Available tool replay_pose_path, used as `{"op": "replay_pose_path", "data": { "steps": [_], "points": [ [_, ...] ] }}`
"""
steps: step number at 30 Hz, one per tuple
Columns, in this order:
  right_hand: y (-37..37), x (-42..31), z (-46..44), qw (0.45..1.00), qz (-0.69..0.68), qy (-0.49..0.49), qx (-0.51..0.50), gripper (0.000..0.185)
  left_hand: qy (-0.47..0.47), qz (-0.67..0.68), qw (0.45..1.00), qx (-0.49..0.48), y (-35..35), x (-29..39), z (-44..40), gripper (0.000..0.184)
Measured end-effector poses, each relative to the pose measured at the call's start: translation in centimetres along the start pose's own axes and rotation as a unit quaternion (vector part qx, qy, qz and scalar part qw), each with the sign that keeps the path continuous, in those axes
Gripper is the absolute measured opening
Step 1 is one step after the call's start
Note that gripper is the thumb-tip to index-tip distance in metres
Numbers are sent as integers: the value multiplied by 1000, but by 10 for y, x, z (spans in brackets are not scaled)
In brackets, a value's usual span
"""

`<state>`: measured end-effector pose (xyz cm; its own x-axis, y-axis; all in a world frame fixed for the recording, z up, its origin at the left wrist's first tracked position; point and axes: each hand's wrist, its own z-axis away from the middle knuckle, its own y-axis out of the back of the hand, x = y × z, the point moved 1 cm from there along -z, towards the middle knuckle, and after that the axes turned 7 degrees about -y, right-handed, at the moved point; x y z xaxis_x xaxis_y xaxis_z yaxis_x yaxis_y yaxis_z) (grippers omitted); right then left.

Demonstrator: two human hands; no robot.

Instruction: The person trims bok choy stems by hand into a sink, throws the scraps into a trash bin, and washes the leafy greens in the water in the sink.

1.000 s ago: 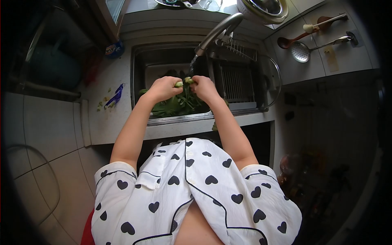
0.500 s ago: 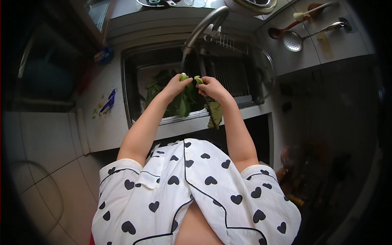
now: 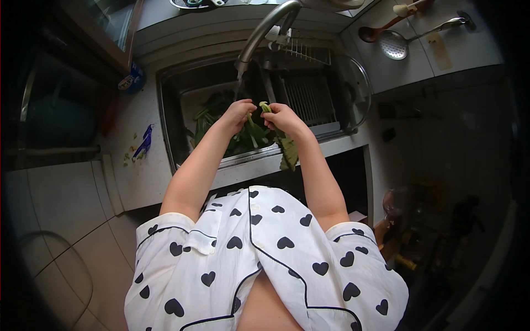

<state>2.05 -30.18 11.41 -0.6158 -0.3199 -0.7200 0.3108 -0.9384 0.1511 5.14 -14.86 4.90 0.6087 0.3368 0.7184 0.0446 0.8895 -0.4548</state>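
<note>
We inspected one sink (image 3: 237, 159) with two basins, and we take all positions from it. Two hands are at work above it, both over its near half. The right hand (image 3: 281, 118) is closed on one green stalk (image 3: 264, 106), pinched near its pale end; one broad leaf (image 3: 289, 156) hangs below that hand, overlapping the sink's front edge. The left hand (image 3: 237, 116) is just beside it, fingers curled close together, with one leafy stem (image 3: 255, 133) directly below them; we cannot tell whether they grip it. The hands do not touch.

We find a heap of greens (image 3: 203, 122) in the sink's left basin; the leaves overlap and cannot be counted. One faucet (image 3: 254, 41) arches over the sink, running a thin stream of water. One slatted rack (image 3: 309, 99) occupies the right basin.

On the counter (image 3: 138, 182) left of the sink we record one blue wrapper (image 3: 144, 142), several small scraps (image 3: 132, 150) beside it, and one blue container (image 3: 131, 79) farther back. On the wall right of the sink we note one perforated skimmer (image 3: 393, 45) and one brown ladle (image 3: 371, 35).
</note>
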Motion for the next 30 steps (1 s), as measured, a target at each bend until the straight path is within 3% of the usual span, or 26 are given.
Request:
{"op": "replay_pose_path", "data": {
  "steps": [3,6,12,14,16,20,24,30],
  "points": [
    [0,-2,-1,1000,3,-8,0,11,-14,49,999,5,-3,1,-3,62],
    [-2,-6,-2,1000,12,-10,3,12,-48,62,997,-14,-8,6,-3,56],
    [-2,-11,-2,998,48,22,16,17,-156,-154,973,-77,-24,36,30,35],
    [-4,-21,7,997,54,41,21,19,-263,-288,918,-73,-23,41,36,27],
    [-1,-19,3,993,98,57,32,24,-331,-458,825,-36,-22,47,48,24],
    [5,-14,-2,965,239,99,46,22,-425,-552,714,-68,-18,44,54,21],
    [1,-23,10,923,346,145,81,21,-420,-560,706,-106,-14,38,48,19],
    [-10,-22,11,929,323,142,114,21,-381,-594,700,-111,-16,47,52,19]
  ]
}}
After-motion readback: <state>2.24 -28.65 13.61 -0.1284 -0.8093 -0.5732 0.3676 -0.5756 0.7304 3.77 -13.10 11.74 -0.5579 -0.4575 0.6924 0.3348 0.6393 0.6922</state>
